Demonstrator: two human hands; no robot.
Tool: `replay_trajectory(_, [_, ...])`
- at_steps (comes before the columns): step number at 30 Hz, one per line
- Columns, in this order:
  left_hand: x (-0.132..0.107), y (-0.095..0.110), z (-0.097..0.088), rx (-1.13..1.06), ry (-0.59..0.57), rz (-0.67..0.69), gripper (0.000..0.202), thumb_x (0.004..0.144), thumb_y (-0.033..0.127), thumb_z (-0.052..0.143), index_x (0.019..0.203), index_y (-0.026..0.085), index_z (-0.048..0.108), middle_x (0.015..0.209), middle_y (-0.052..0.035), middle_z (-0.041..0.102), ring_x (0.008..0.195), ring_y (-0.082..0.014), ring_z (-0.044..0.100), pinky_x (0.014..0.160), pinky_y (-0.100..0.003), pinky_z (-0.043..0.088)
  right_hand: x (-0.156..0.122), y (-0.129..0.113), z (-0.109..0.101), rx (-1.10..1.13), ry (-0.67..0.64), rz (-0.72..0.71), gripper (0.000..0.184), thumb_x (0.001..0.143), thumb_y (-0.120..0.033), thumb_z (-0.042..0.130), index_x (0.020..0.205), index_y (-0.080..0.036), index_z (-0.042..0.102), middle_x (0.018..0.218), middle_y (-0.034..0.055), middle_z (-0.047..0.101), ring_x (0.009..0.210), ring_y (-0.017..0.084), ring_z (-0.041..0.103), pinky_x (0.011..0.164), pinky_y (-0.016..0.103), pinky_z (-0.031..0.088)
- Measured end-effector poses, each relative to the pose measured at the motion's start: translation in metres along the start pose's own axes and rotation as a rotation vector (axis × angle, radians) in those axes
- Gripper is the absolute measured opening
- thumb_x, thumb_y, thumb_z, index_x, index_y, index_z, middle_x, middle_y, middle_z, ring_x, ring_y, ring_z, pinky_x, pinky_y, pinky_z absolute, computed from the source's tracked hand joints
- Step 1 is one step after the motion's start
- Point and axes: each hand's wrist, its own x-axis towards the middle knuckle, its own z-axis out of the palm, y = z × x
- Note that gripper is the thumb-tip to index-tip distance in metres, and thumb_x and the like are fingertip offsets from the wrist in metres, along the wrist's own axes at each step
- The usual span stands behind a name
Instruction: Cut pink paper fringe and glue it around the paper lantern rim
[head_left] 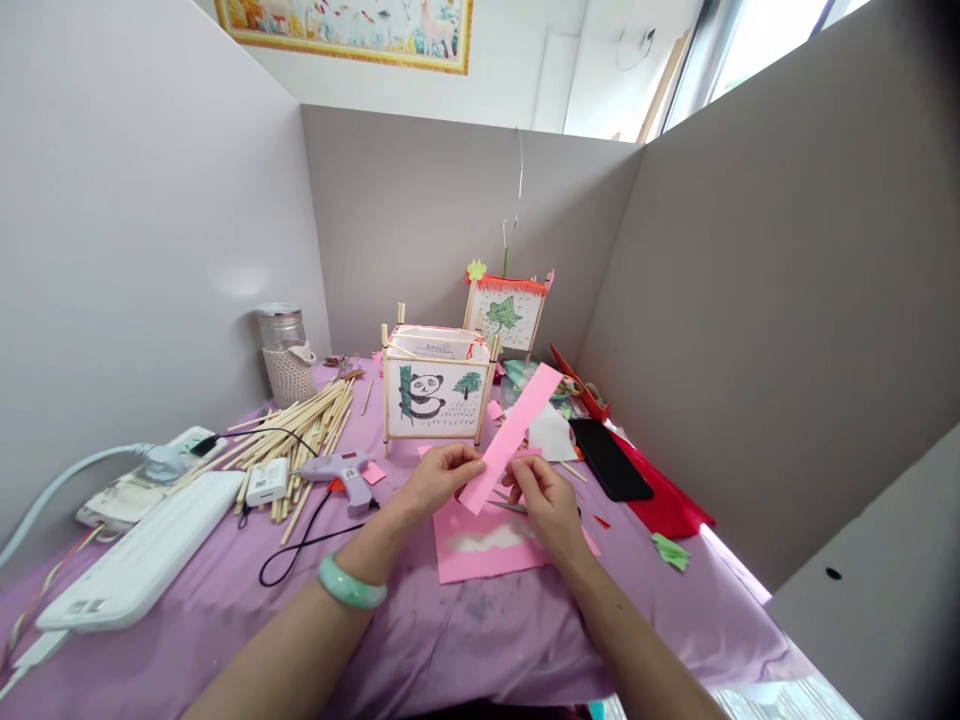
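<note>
A long pink paper strip (519, 428) is raised at a slant above the table. My left hand (444, 478) pinches its left edge near the lower end, thumb on top. My right hand (546, 497) is at the strip's lower right edge with thumb and fingers drawn together; whether they grip the strip or something small is hidden. Scissors (510, 505) show their metal blades beneath the hands, partly covered by my right hand. Under them a pink sheet (457, 565) with a pale, worn-looking patch lies on the purple cloth.
A stick-framed paper lantern (436, 400) with a panda drawing stands ahead, another lantern (506, 312) behind it. Left are wooden sticks (322, 420), a glue gun (343, 475), a white power bank (142, 550) and a jar (285, 355). Right lie a black phone (611, 460) and red material (667, 500).
</note>
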Motion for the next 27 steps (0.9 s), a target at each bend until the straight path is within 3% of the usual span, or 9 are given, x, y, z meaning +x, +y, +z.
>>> replay_trajectory(4, [0.0,-0.001,-0.001,-0.019,-0.003,0.004,0.025,0.07,0.038,0.065,0.074,0.014,0.058,0.063,0.0025,0.051,0.055,-0.0069,0.042,0.05,-0.02,0.031,-0.001,0.0,-0.001,-0.021,-0.044,-0.021,0.026,0.083,-0.046,0.053,0.08,-0.02,0.057,0.069,-0.001,0.06,0.056,0.011,0.052,0.056,0.023,0.043])
replay_trajectory(10, [-0.002,0.004,0.001,-0.1,-0.009,0.016,0.026,0.068,0.036,0.067,0.074,0.014,0.055,0.063,0.0037,0.049,0.054,-0.0065,0.043,0.052,-0.02,0.035,-0.005,0.004,0.006,-0.319,-0.156,-0.168,0.02,0.082,-0.037,0.056,0.072,-0.02,0.053,0.065,-0.0026,0.056,0.055,0.01,0.048,0.052,0.022,0.036])
replay_trajectory(15, [-0.002,0.008,0.001,-0.072,0.07,0.014,0.03,0.066,0.034,0.071,0.086,0.015,0.059,0.084,-0.0019,0.06,0.072,-0.0113,0.054,0.066,-0.025,0.044,-0.004,0.009,0.003,-0.588,0.093,-0.318,0.009,0.085,-0.024,0.048,0.078,-0.02,0.052,0.069,-0.0012,0.056,0.058,0.011,0.049,0.057,0.023,0.036])
replay_trajectory(18, [-0.007,0.012,0.003,-0.065,-0.047,-0.028,0.033,0.062,0.03,0.074,0.089,0.015,0.063,0.087,-0.0047,0.064,0.076,-0.0146,0.058,0.071,-0.029,0.046,-0.004,0.01,0.0,-0.827,0.22,-0.465,0.012,0.085,-0.019,0.045,0.078,-0.019,0.055,0.075,0.0029,0.056,0.065,0.014,0.049,0.061,0.026,0.035])
replay_trajectory(21, [-0.012,0.014,0.004,-0.074,-0.148,-0.11,0.027,0.069,0.035,0.069,0.085,0.013,0.067,0.086,-0.0068,0.069,0.08,-0.0186,0.062,0.082,-0.035,0.047,-0.005,0.008,0.001,-0.981,0.22,-0.585,0.013,0.085,-0.017,0.045,0.077,-0.019,0.056,0.074,0.0042,0.056,0.068,0.016,0.049,0.064,0.028,0.034])
replay_trajectory(24, [-0.012,0.01,0.003,-0.101,-0.112,-0.165,0.034,0.077,0.044,0.06,0.082,0.012,0.07,0.087,-0.0087,0.071,0.082,-0.0203,0.065,0.089,-0.038,0.046,-0.006,0.007,0.004,-0.955,0.18,-0.608,0.013,0.086,-0.017,0.045,0.078,-0.019,0.055,0.075,0.0044,0.056,0.071,0.017,0.049,0.066,0.029,0.035])
replay_trajectory(27, [-0.008,0.003,0.0,-0.16,-0.054,-0.186,0.039,0.078,0.046,0.057,0.084,0.01,0.071,0.085,-0.0107,0.071,0.079,-0.0206,0.065,0.087,-0.039,0.047,-0.005,0.007,0.004,-0.774,0.151,-0.542,0.012,0.087,-0.02,0.046,0.079,-0.019,0.054,0.078,0.0042,0.057,0.072,0.016,0.05,0.067,0.028,0.037])
